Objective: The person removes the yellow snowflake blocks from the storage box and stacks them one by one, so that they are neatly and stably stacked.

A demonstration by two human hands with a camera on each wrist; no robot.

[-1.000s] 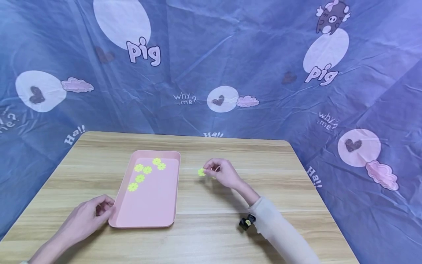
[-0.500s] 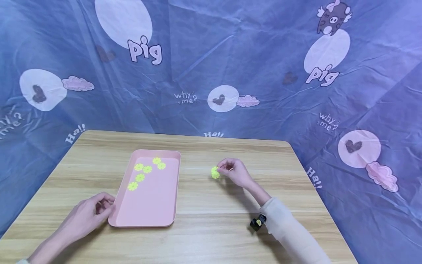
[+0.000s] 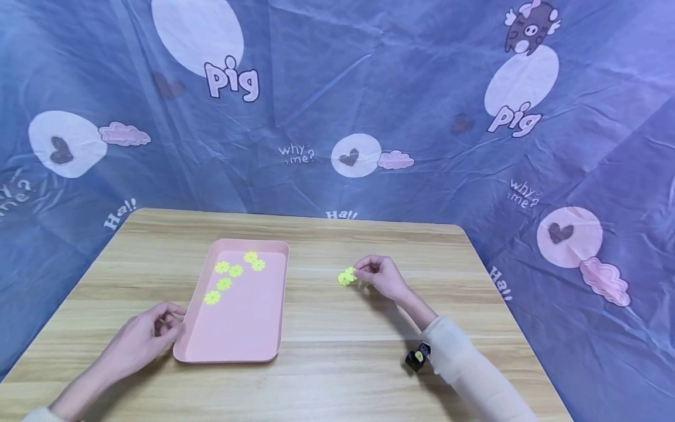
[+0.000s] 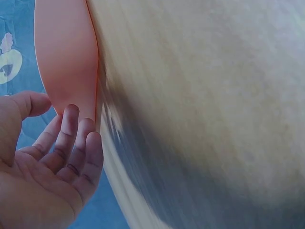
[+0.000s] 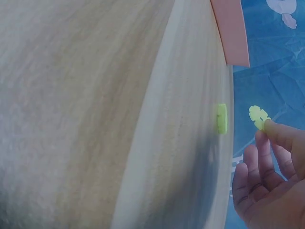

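Observation:
My right hand (image 3: pixel 384 278) pinches a yellow flower-shaped piece (image 5: pixel 259 117) between thumb and index finger, its other fingers loosely bent. Close beside that piece, a second yellow flower-shaped piece (image 3: pixel 344 279) lies on the table and overlaps it in the head view; from the right wrist it shows edge-on and looks thick. At the near left side of a pink tray (image 3: pixel 239 334), my left hand (image 3: pixel 134 343) has its fingertips right at the outer wall, fingers relaxed. Several yellow flower-shaped pieces (image 3: pixel 224 284) lie flat in the tray's far left part.
The wood-grain table (image 3: pixel 337 375) carries the tray left of centre. A blue printed cloth (image 3: pixel 295 105) hangs behind the table and along its sides. A small black device (image 3: pixel 418 357) sits at the right wrist, by the pale sleeve (image 3: pixel 464 363).
My right hand has moved rightward with the pinched flower piece, which passed over the one on the table and now sits at its right. My left hand stays at the tray with slight finger movement.

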